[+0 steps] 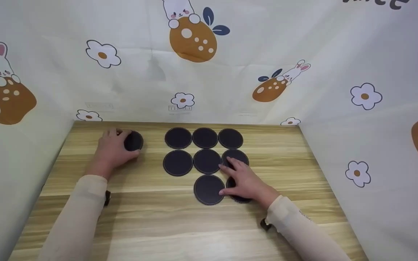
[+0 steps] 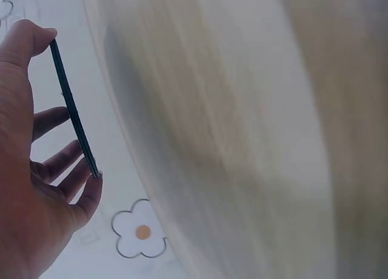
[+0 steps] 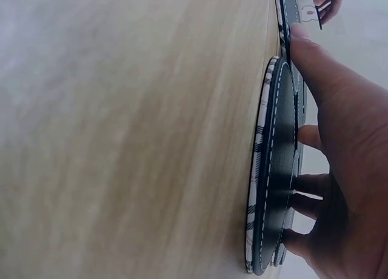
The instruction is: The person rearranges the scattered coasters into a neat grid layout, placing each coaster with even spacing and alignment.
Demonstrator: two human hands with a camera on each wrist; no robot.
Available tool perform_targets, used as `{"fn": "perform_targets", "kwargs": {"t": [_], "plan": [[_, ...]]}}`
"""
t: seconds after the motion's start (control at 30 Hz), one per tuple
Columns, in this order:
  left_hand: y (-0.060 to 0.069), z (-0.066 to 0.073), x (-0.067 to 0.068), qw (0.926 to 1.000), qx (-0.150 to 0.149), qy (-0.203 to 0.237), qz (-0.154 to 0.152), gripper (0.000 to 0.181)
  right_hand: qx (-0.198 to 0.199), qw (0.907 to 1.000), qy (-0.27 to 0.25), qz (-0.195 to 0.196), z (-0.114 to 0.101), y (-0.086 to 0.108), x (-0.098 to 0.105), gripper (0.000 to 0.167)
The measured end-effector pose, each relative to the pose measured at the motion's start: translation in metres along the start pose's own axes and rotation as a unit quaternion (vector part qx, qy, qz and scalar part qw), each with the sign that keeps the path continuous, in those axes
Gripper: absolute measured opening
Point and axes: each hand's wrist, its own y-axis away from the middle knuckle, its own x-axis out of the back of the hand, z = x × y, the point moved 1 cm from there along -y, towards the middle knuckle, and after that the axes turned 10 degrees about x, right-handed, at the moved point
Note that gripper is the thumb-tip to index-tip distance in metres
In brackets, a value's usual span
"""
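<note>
My left hand (image 1: 115, 148) holds a round black coaster (image 1: 134, 141) by its edge, thumb on one side and fingertips on the other. In the left wrist view this coaster (image 2: 74, 112) is seen edge-on, off the table. Over the right side of a close group of black coasters, my right hand (image 1: 247, 181) spreads its fingers. Its thumb touches the front coaster (image 1: 208, 194), and the hand partly covers two coasters at the right. White stitching runs round the near coaster (image 3: 277, 164) in the right wrist view, with checked trim along its side.
The coasters lie flat in rows, such as the back-row coaster (image 1: 178, 138) and the middle coaster (image 1: 207, 161). They rest on a wood-grain table (image 1: 165, 228). Pale printed sheets (image 1: 129, 87) with rabbits and flowers stand behind and at both sides.
</note>
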Motion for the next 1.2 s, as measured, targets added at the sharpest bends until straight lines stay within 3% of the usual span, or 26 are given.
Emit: {"fn": "perform_targets", "kwargs": {"t": [0.43, 0.9, 1.2], "plan": [[0.031, 0.034, -0.009, 0.9975, -0.069, 0.008, 0.012, 0.090, 0.000, 1.0000, 0.004, 0.000, 0.000, 0.001, 0.000, 0.099], [0.063, 0.073, -0.027, 0.9897, -0.142, -0.002, 0.022, 0.090, -0.003, 1.0000, -0.005, -0.001, 0.000, 0.000, 0.001, 0.100], [0.083, 0.093, -0.043, 0.9876, -0.157, 0.005, 0.004, 0.092, 0.006, 1.0000, -0.003, 0.002, -0.001, 0.000, 0.001, 0.098]]}}
